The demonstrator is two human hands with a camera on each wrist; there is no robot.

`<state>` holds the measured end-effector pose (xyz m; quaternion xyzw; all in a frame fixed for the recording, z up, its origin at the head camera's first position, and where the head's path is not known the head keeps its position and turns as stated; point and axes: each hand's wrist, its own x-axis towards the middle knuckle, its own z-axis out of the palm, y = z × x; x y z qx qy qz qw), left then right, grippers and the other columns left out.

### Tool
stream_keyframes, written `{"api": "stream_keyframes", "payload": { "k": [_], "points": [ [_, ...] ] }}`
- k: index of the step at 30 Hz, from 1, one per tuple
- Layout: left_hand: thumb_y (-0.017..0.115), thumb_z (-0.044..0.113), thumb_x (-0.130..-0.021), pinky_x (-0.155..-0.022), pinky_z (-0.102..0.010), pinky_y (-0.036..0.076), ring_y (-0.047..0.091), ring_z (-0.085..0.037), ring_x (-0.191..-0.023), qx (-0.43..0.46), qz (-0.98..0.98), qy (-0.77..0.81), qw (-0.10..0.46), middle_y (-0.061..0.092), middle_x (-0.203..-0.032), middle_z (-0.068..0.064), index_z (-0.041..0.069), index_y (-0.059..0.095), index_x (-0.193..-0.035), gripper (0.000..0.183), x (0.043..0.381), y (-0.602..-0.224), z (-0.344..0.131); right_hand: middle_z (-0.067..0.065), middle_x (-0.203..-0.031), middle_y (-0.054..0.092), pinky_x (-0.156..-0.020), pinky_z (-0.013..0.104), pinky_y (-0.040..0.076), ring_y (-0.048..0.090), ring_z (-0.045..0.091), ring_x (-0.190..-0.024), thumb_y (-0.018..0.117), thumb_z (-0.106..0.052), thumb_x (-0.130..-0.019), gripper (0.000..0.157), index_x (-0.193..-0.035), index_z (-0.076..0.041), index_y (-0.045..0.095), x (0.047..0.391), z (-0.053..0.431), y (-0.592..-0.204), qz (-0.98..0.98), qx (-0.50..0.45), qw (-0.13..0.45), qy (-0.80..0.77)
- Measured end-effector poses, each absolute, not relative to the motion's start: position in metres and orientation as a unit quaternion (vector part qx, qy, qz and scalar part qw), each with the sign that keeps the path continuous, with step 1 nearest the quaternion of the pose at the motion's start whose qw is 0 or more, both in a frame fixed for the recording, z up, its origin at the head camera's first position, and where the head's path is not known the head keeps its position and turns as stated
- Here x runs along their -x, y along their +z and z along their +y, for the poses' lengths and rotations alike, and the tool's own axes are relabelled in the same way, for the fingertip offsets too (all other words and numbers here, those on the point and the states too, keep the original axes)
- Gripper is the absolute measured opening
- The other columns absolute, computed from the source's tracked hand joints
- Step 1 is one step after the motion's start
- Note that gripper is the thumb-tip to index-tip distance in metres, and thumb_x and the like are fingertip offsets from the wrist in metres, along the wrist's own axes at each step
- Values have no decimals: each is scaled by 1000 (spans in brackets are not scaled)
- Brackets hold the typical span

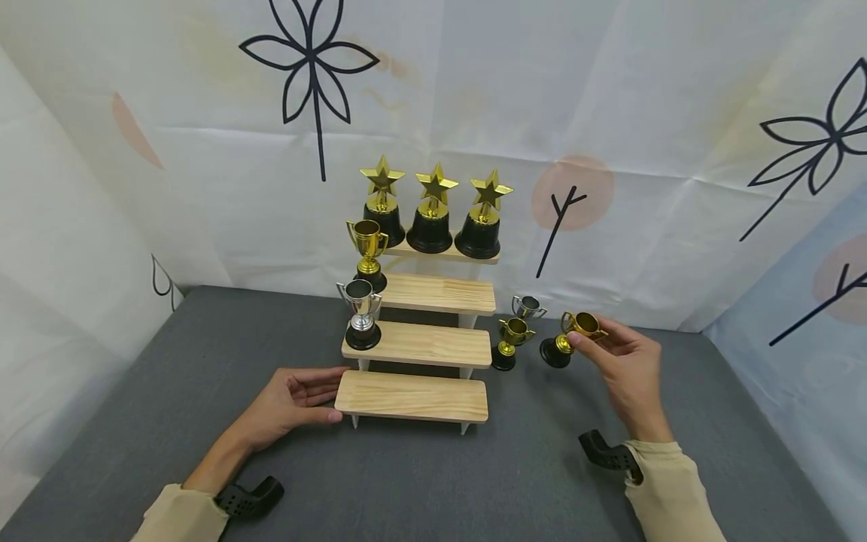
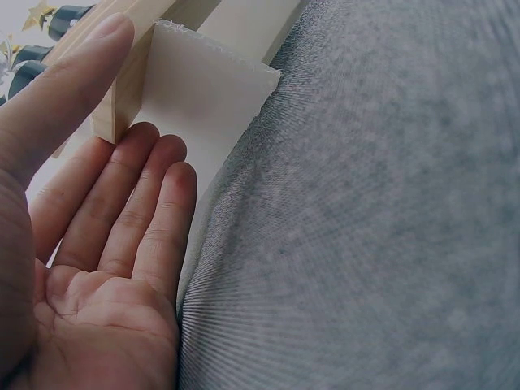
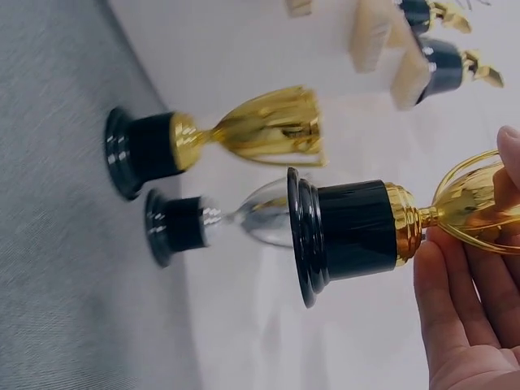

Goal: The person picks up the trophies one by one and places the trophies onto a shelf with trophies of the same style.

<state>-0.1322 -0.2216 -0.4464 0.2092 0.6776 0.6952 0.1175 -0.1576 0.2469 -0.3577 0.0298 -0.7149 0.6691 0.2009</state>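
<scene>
My right hand (image 1: 626, 365) pinches a gold trophy cup (image 3: 357, 227) with a black base by its cup and handles. The base hangs above the table in the right wrist view. Just left of it stand another gold trophy cup (image 1: 506, 346) and, behind, a silver trophy cup (image 1: 528, 306), partly hidden. My left hand (image 1: 291, 399) lies at the left end of the lowest wooden step (image 1: 413, 397) of a tiered display stand. Its fingers are extended, with the tips right at the step's end and white support (image 2: 203, 81).
Three gold star trophies (image 1: 431, 226) line the top step. One gold cup (image 1: 369, 245) stands at the left of the second step, a silver cup (image 1: 362, 316) at the left of the third. A patterned white cloth (image 1: 433, 90) hangs behind the grey table (image 1: 528, 467).
</scene>
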Motion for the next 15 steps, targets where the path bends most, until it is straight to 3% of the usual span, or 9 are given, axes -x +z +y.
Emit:
{"api": "stream_keyframes", "payload": {
  "k": [15],
  "points": [
    [80,-9,-81,-101,-32,53,62,-15,-121,-213,677,695,116,47,-140,-40,-21,46,-139,68,132,-447,-221,5,-101,75,-76,19,62,71,13,-82,74,20,-81,37,-117,15,69,138,236,-331,-708,-76,221,666]
  ]
}}
